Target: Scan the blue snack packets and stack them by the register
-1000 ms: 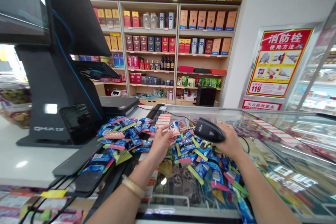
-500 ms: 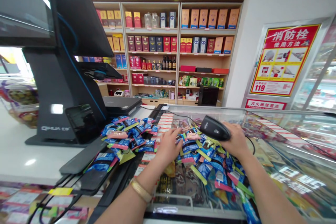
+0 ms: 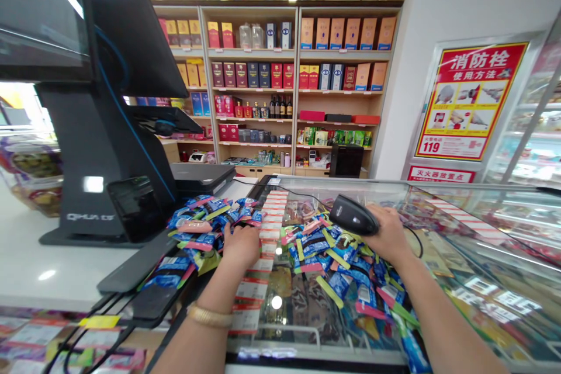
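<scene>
Two heaps of small blue snack packets with pink and yellow-green ends lie before me: the left heap (image 3: 199, 225) beside the till and the right heap (image 3: 346, 260) on the glass top. At the right edge of the left heap, my left hand (image 3: 242, 244) has its fingers bent and closed around a blue packet; its fingertips are partly hidden. A black handheld barcode scanner (image 3: 353, 214) sits in my right hand (image 3: 388, 234). My fingers wrap its handle, and its head points left above the right heap.
A black till (image 3: 105, 146) with screens stands at left on the white counter (image 3: 30, 269). The glass-topped case (image 3: 482, 245) spans the front and right. The scanner's cable (image 3: 298, 191) crosses the glass. Shelves of boxes and bottles (image 3: 254, 90) stand behind.
My left hand has moved left from the right heap to the left heap, its fingers closing there. My right hand keeps the scanner in nearly the same place.
</scene>
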Tool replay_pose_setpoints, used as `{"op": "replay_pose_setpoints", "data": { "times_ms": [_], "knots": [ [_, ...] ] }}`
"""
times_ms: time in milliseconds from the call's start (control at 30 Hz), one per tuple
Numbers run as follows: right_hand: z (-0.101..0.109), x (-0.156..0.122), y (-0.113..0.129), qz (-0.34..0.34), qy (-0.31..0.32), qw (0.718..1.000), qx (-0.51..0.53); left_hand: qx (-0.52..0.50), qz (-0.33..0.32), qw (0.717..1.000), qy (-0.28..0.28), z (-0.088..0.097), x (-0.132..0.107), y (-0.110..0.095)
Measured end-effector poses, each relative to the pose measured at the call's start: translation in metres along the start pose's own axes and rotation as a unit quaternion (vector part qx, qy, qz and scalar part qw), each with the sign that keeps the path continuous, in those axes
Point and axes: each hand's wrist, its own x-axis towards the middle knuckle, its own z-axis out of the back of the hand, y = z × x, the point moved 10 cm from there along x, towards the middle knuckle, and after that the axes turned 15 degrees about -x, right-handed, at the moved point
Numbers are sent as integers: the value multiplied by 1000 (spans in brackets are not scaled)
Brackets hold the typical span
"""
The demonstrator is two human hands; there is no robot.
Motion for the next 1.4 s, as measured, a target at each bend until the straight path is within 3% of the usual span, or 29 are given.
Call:
{"op": "replay_pose_setpoints", "data": {
  "times_ms": [167,267,333,467,567,800,867,900,1033,1133,1233,1400],
  "knots": [
    [0,0,2,7,2,1000,-5,22,6,1000,-2,-12,2,-6],
    [1,0,2,5,-5,1000,-4,-117,42,992,-7,-24,2,-5],
    [2,0,2,5,-7,1000,-3,-261,102,960,-2,-35,-1,4],
    [0,0,3,7,-2,1000,-7,-492,278,825,-5,-60,-13,31],
    [-3,0,3,12,8,1000,-8,-575,329,748,-39,-63,-16,40],
    [-2,0,4,14,5,1000,-13,-607,348,713,-48,-62,-19,33],
    [-2,0,4,14,5,1000,-12,-599,336,726,-38,-63,-18,30],
    [-2,0,5,14,4,1000,-11,-583,314,748,-44,-61,-16,30],
    [-2,0,5,19,-2,1000,-7,-450,131,877,-104,-33,-2,18],
    [-2,0,6,23,2,1000,3,-311,12,944,-113,-21,0,0],
    [0,1,14,36,16,999,29,-199,-66,974,-83,-22,-2,-17],
    [4,4,39,68,66,993,68,-130,-145,979,-51,-31,-8,-30]
  ]
}}
